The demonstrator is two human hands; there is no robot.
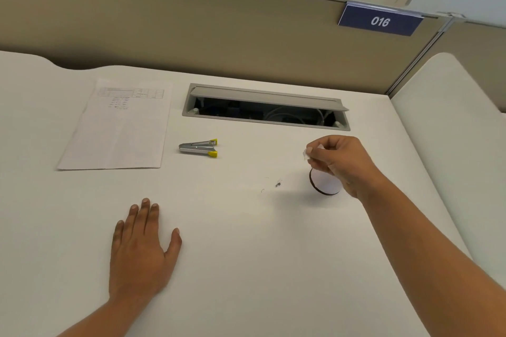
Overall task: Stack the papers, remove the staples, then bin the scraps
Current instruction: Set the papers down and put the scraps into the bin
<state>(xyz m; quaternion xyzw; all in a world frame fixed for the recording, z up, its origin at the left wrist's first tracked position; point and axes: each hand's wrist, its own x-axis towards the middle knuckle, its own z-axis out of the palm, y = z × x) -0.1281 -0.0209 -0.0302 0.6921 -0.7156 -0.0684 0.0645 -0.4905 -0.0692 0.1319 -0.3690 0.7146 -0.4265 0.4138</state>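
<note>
Scrap of paper, where did it sit? (recorder)

Pinched between thumb and fingertips of right hand. Held clear of desk, toward its right edge. (observer)

What lay under that hand? (recorder)

Small round container, dark rim, white inside. It stood just below the hand and was partly hidden by it. Scrap showed above and left of its rim, not inside. (observer)

Further out? (recorder)

Loose staples, a few tiny bent bits, lay on the desk just left of the container. Staple remover, chrome with yellow tips, lay farther left, mid-desk. Papers were stacked flat toward the far left corner, with a printed table at the top of the upper sheet. They lay near the remover, not touching it. (observer)

Other hand? (recorder)

Left hand lay palm down, flat on the desk near its front edge. Fingers straight and close together, thumb out. It held nothing. (observer)

Back edge? (recorder)

Cable tray was sunk in the desk, lid raised, cables visible inside. Partition stood behind, carrying blue sign reading 016. (observer)
</note>
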